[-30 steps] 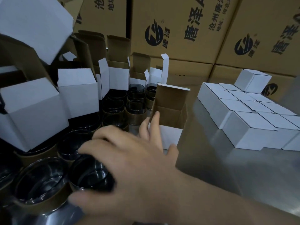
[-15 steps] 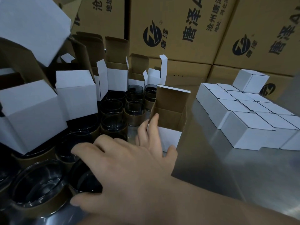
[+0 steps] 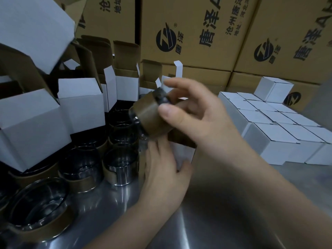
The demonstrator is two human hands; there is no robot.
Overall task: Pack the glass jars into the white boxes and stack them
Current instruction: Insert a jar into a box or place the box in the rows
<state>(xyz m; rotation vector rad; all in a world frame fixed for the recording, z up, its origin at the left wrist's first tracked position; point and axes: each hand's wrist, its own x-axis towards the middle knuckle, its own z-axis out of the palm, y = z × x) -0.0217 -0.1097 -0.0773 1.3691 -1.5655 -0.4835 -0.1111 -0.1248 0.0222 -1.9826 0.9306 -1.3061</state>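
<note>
Glass jar [image 3: 149, 116] in a brown sleeve, tilted, is pinched in the right hand [image 3: 195, 115]. Left hand [image 3: 161, 171] grips the open white cardboard box [image 3: 184, 153] on the steel counter [image 3: 233, 212].

Jar [image 3: 149, 119] now aloft in right hand [image 3: 194, 115]

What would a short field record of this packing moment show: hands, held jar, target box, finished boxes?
right hand: grips a sleeved glass jar, tilted on its side, just over the open white box
left hand: holds the open white box on the steel table
jar in box: not yet
waiting jars: standing at left among other open boxes
closed white boxes: in rows at right, with one top box set on them
</note>
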